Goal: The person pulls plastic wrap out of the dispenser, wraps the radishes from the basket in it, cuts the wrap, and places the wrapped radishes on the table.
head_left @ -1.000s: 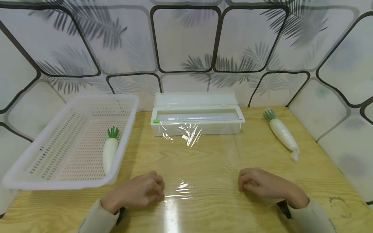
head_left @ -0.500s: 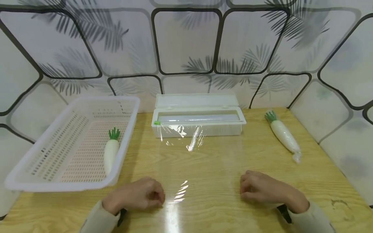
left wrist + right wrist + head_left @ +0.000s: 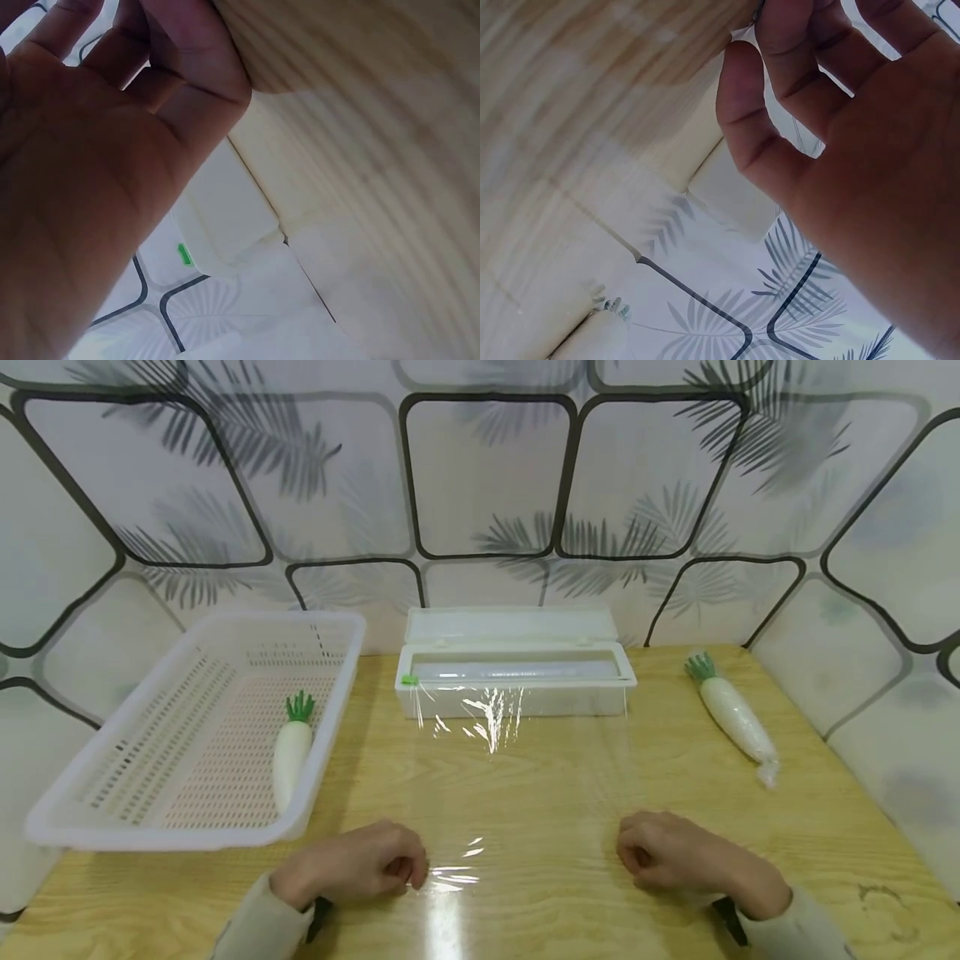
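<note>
A clear sheet of cling film point(image 3: 492, 731) runs from the white dispenser box point(image 3: 517, 700) towards me, showing mostly by its bright glints. At its near left corner my left hand point(image 3: 367, 864) pinches the film with curled fingers. My right hand point(image 3: 678, 853) pinches the opposite near corner, fingertips together. Both hands are low over the wooden table, well apart. The box has its lid point(image 3: 512, 625) raised, a roll of film point(image 3: 517, 670) inside and a green slider point(image 3: 409, 680) at its left end. From below, the left wrist view shows my curled fingers point(image 3: 199, 94).
A white plastic basket point(image 3: 337, 727) at the left holds a white radish point(image 3: 291, 760) with green stubs. Towards the right lies another radish point(image 3: 738, 718), wrapped in film with a twisted end. Patterned cloth point(image 3: 487, 477) stands behind the wooden table point(image 3: 525, 918).
The head view has tilted slightly, so everything sits a little lower in it. Glints on the film have shifted. Both hands keep nearly the same places and grip.
</note>
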`<state>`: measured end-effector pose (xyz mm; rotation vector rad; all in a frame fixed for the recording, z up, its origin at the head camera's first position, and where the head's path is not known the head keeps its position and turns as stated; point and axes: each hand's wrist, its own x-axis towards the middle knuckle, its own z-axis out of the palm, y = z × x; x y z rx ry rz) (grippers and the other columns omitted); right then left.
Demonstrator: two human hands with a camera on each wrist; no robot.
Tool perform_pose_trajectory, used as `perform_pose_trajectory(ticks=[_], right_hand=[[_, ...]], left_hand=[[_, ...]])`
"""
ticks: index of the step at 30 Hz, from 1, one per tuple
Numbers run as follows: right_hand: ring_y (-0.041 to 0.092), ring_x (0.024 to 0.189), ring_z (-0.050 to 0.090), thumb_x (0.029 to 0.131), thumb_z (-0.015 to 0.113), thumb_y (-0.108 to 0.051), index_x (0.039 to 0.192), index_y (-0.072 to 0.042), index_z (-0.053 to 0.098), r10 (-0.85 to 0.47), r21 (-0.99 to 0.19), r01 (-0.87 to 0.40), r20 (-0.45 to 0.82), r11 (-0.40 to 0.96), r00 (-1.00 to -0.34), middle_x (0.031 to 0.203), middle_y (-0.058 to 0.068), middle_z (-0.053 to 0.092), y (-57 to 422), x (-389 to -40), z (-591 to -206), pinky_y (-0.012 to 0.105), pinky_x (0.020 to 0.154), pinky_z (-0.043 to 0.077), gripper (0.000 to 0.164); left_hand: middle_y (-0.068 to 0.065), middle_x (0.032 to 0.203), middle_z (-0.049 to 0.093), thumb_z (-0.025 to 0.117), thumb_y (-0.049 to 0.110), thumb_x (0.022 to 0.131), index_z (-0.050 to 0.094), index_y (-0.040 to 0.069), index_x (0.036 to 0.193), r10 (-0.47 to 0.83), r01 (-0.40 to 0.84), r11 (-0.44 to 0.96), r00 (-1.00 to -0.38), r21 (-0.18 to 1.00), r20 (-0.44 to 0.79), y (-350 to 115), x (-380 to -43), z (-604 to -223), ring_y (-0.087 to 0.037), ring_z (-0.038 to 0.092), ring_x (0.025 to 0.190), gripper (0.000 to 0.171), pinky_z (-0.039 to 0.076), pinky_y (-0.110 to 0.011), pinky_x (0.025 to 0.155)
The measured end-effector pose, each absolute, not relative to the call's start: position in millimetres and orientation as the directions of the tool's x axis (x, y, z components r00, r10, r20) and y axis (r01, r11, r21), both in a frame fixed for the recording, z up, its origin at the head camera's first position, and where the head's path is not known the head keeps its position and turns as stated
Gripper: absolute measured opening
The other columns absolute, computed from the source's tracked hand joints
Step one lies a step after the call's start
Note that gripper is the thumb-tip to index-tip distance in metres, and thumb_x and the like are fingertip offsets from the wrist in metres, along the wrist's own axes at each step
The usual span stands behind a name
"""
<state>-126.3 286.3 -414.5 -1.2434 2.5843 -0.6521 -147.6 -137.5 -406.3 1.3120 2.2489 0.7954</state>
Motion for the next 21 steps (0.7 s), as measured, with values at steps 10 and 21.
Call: perform_pose_trajectory(ticks=[10,21], right_hand=[[-0.003,0.07,0.038,0.074,0.077,0.003,0.076,-0.02,0.056,-0.735,-0.509,-0.594,-0.121,0.624,-0.668,0.078,-0.018,0.043,285.1,-123.3,-407.2,0.02,0.058,0.037,0.031],[-0.002,0.074,0.051,0.091,0.076,-0.008,0.089,-0.017,0.065,-0.73,-0.518,-0.614,-0.032,0.596,-0.682,0.086,-0.019,0.056,285.4,-134.1,-368.5,0.025,0.06,0.048,0.014]], left_hand=[[0.015,0.082,0.056,0.071,-0.015,0.078,0.069,0.013,0.085,0.875,0.67,0.425,-0.476,0.608,-0.087,-135.2,-142.7,-403.7,0.004,0.049,0.074,0.029,0.049,-0.016,0.066],[0.014,0.085,0.057,0.078,0.011,0.089,0.069,0.017,0.088,0.84,0.821,0.46,-0.526,0.339,0.132,-141.7,-125.8,-350.7,-0.001,0.053,0.076,0.01,0.049,-0.02,0.065]])
